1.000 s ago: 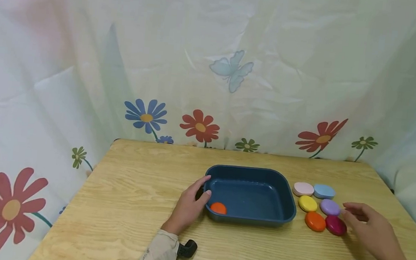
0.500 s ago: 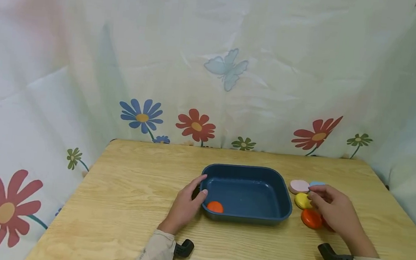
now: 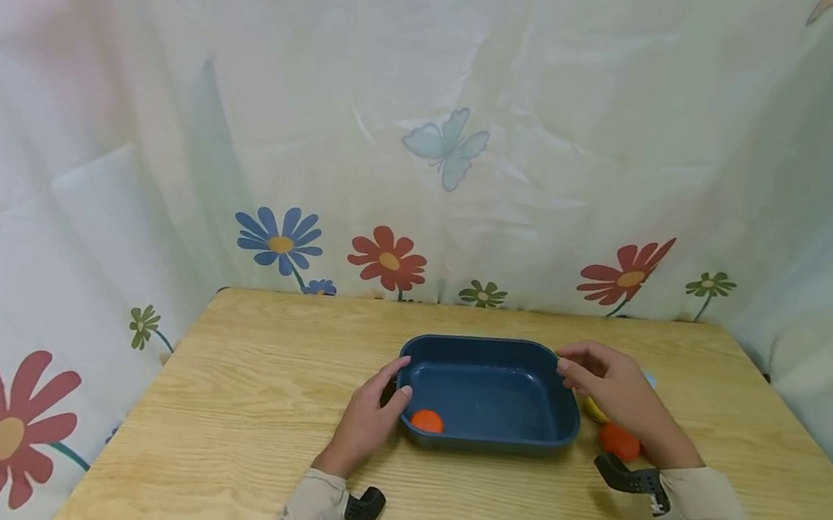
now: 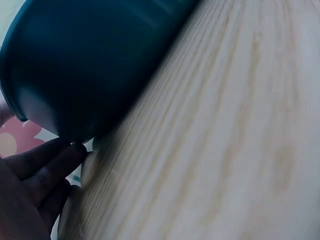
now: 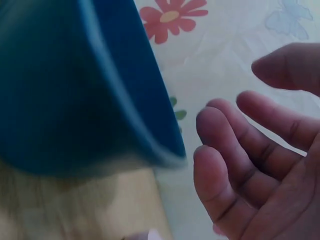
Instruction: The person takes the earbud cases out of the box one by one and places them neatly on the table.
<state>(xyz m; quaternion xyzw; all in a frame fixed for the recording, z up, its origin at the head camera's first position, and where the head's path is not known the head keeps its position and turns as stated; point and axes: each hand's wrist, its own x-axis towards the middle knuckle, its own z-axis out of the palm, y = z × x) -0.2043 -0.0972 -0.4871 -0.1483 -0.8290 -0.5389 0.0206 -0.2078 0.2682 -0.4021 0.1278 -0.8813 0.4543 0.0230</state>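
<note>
A dark blue rectangular basin (image 3: 485, 444) with rounded corners stands on the table. Inside, at its front left corner, lies a smooth orange disc (image 3: 427, 421). My left hand (image 3: 363, 422) holds the basin's left side, thumb at the rim and fingers against the outer wall. Beside the right rim hovers my right hand (image 3: 618, 390), fingers bent and thumb apart from them; the right wrist view shows nothing between them. Partly covered by this hand and forearm are a yellow disc (image 3: 595, 409), an orange-red disc (image 3: 621, 441) and a light blue piece (image 3: 649, 379).
The wooden table (image 3: 284, 381) reaches back to a flower-printed curtain (image 3: 337, 143). Black camera mounts (image 3: 366, 505) sit on both wrists. A pale pink edge (image 5: 152, 235) shows low in the right wrist view.
My right hand has moved left from the lilac and dark red discs to the basin's right rim, covering several pieces on the way. The left hand stays on the basin.
</note>
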